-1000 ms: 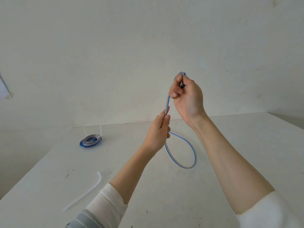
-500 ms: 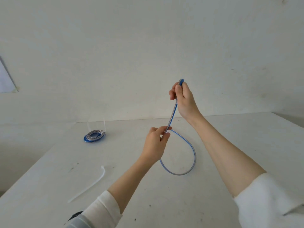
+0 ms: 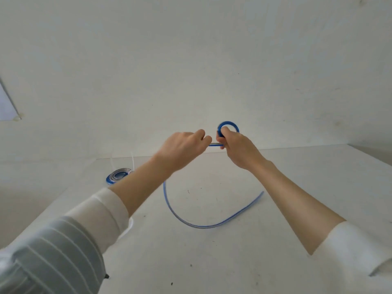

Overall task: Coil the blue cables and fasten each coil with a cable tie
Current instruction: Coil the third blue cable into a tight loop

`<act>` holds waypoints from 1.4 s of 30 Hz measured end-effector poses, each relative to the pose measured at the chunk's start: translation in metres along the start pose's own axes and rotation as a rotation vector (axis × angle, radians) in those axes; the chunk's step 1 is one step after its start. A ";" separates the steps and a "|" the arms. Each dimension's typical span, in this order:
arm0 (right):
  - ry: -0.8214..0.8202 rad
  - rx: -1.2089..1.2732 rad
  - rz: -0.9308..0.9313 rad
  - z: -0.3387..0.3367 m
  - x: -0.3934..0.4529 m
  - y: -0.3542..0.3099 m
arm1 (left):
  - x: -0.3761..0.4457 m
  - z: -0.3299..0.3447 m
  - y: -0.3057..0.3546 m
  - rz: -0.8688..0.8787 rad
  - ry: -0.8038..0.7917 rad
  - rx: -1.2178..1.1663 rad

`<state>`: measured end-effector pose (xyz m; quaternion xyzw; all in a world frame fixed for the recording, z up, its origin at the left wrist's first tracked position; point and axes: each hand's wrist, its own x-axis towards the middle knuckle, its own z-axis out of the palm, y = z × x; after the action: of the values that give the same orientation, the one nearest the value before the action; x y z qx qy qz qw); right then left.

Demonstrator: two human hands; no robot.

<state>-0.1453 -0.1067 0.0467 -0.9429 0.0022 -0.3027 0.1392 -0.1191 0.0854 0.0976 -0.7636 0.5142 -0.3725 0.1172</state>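
My right hand [image 3: 237, 147] pinches a small loop of the blue cable [image 3: 228, 126] held up above the table. My left hand [image 3: 182, 148] grips the same cable just left of that loop, with a short straight stretch between the two hands. The cable's long tail [image 3: 203, 225] sweeps down under my left forearm, curves across the white table and ends near my right forearm. A finished blue coil [image 3: 117, 177] with a white cable tie sticking up lies at the far left of the table.
The white table [image 3: 212, 262] meets a plain white wall behind it. A loose white cable tie [image 3: 130, 224] lies mostly hidden under my left sleeve. The table's left edge drops off beside the finished coil.
Both hands dropped and came together. The cable, held upright before, now has a small loop at my right hand, and its big hanging loop has opened into a tail on the table.
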 end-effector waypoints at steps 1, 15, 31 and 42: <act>0.001 0.003 -0.012 0.000 -0.002 -0.001 | 0.002 -0.006 -0.007 0.050 0.029 0.055; 0.029 0.180 -0.094 -0.011 -0.024 -0.031 | 0.038 -0.025 -0.049 0.391 0.187 0.256; 0.292 1.325 0.070 -0.039 -0.034 -0.086 | 0.049 -0.035 -0.045 -0.081 0.229 -0.932; 0.340 1.526 0.022 -0.048 -0.017 -0.096 | 0.043 -0.014 -0.015 -0.340 0.291 -1.417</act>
<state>-0.1939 -0.0250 0.0998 -0.5270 -0.1758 -0.3593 0.7499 -0.1094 0.0570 0.1351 -0.6682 0.5165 -0.0618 -0.5319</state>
